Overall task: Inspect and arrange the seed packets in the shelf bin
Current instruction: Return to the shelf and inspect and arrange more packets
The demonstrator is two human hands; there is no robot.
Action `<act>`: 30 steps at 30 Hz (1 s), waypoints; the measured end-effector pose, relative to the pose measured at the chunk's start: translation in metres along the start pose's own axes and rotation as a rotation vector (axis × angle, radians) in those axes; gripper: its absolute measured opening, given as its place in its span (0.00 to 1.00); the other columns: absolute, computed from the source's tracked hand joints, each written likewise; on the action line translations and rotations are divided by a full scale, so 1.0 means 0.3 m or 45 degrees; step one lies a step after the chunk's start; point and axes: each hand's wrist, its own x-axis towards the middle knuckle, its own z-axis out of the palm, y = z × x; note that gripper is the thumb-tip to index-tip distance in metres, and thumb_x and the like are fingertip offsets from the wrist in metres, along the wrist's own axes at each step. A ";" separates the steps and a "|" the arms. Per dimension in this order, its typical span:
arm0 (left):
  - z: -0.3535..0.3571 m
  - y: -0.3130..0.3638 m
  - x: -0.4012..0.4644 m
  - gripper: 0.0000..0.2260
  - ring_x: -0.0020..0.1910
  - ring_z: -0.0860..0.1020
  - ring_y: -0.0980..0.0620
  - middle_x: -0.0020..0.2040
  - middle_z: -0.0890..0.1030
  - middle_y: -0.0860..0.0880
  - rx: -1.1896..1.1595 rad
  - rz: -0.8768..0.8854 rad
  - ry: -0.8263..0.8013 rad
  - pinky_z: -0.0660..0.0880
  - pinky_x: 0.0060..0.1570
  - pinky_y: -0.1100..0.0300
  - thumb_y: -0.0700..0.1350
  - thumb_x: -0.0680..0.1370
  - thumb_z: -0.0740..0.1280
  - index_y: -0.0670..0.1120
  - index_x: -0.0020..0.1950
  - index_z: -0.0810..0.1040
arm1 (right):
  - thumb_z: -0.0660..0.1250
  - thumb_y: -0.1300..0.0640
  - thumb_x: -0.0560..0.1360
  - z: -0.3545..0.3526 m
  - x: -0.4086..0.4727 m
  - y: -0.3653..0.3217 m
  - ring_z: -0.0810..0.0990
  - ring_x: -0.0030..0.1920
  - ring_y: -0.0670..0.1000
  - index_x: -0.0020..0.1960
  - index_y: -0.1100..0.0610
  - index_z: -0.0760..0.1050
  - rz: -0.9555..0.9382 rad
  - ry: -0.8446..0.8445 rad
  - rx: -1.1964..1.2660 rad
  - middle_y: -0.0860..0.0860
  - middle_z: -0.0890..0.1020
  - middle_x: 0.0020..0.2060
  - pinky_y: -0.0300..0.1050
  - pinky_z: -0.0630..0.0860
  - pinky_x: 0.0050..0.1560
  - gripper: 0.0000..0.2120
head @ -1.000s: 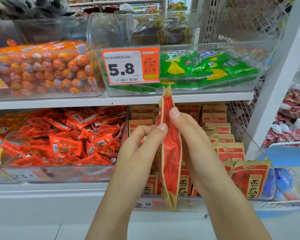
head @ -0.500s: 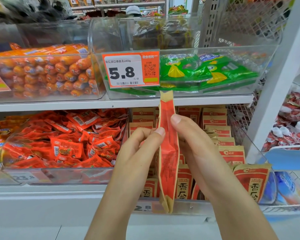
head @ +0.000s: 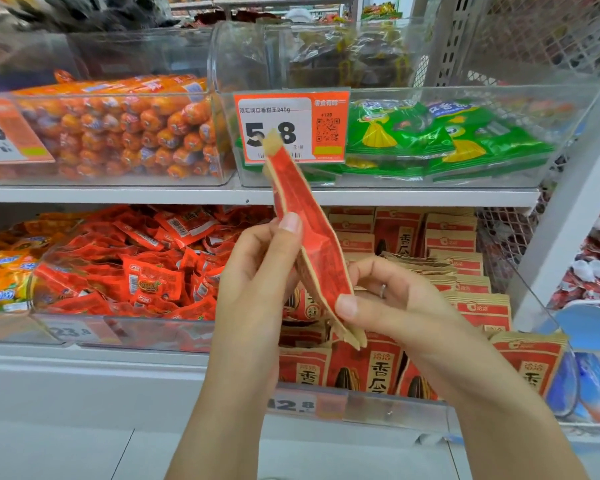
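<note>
A: What are your hands doing at this moment?

B: Your left hand [head: 257, 271] pinches the red-and-tan seed packet [head: 309, 244] about halfway up its length, the thumb pressed against its near edge. Your right hand [head: 395, 299] pinches the same packet near its lower end, thumb on the front and the other fingers curled behind. There is a ring on one finger of that hand.

A: And where does the packet sit?

B: You hold it edge-on in front of the shelves, tilted: the top end leans toward eleven o'clock and crosses the orange price tag [head: 291, 126] reading 5.8, while the bottom end points toward five o'clock, just above the front row of packets. It touches nothing but your fingers.

A: Where is the bin?

B: The clear shelf bin [head: 388, 407] lies behind and below your hands, from about four to six o'clock of the held packet. Matching seed packets [head: 371, 368] stand upright in rows inside it.

A: What else is around you?

B: At nine o'clock, a bin of red snack sachets [head: 146, 268]. On the shelf above, orange sausages [head: 125, 129] at ten o'clock and green packs [head: 440, 140] at one o'clock.
</note>
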 end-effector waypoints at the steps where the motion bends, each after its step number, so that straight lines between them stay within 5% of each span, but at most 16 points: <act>1: 0.004 0.010 -0.002 0.11 0.52 0.78 0.41 0.56 0.80 0.37 0.036 0.038 -0.064 0.74 0.51 0.57 0.46 0.82 0.62 0.38 0.56 0.76 | 0.75 0.48 0.61 0.001 0.004 -0.003 0.83 0.39 0.43 0.48 0.60 0.75 -0.013 0.023 0.037 0.44 0.84 0.39 0.35 0.77 0.44 0.21; 4: 0.006 0.006 0.006 0.14 0.51 0.78 0.45 0.55 0.80 0.37 0.094 0.024 -0.176 0.74 0.50 0.58 0.52 0.77 0.67 0.42 0.54 0.76 | 0.75 0.51 0.61 -0.014 0.006 0.001 0.82 0.40 0.44 0.53 0.63 0.74 -0.070 0.119 0.148 0.46 0.84 0.43 0.40 0.77 0.44 0.25; 9: 0.003 -0.009 -0.017 0.24 0.52 0.82 0.58 0.54 0.84 0.52 -0.037 -0.033 -0.321 0.76 0.46 0.70 0.58 0.65 0.72 0.43 0.53 0.77 | 0.82 0.48 0.57 -0.031 0.000 0.003 0.83 0.55 0.53 0.53 0.58 0.76 -0.134 0.210 0.184 0.53 0.83 0.57 0.45 0.79 0.49 0.30; 17: 0.018 -0.001 -0.025 0.17 0.41 0.83 0.60 0.44 0.85 0.54 0.030 0.099 -0.300 0.75 0.40 0.72 0.50 0.70 0.70 0.37 0.48 0.79 | 0.81 0.43 0.58 -0.027 -0.005 0.002 0.84 0.54 0.56 0.57 0.66 0.72 -0.126 0.187 0.215 0.55 0.83 0.57 0.48 0.80 0.55 0.38; 26: -0.009 -0.031 -0.022 0.17 0.49 0.84 0.55 0.51 0.86 0.52 0.025 0.150 -0.283 0.77 0.45 0.69 0.53 0.67 0.73 0.39 0.45 0.83 | 0.74 0.50 0.63 -0.030 -0.005 0.008 0.84 0.52 0.50 0.58 0.67 0.71 -0.088 0.156 0.102 0.49 0.84 0.51 0.44 0.80 0.52 0.31; 30: -0.022 -0.035 -0.022 0.19 0.47 0.84 0.56 0.49 0.85 0.53 0.050 0.141 -0.311 0.77 0.45 0.68 0.54 0.67 0.71 0.39 0.48 0.81 | 0.80 0.42 0.60 -0.037 0.001 0.011 0.82 0.60 0.51 0.66 0.55 0.72 -0.069 0.190 0.029 0.49 0.82 0.59 0.52 0.76 0.61 0.39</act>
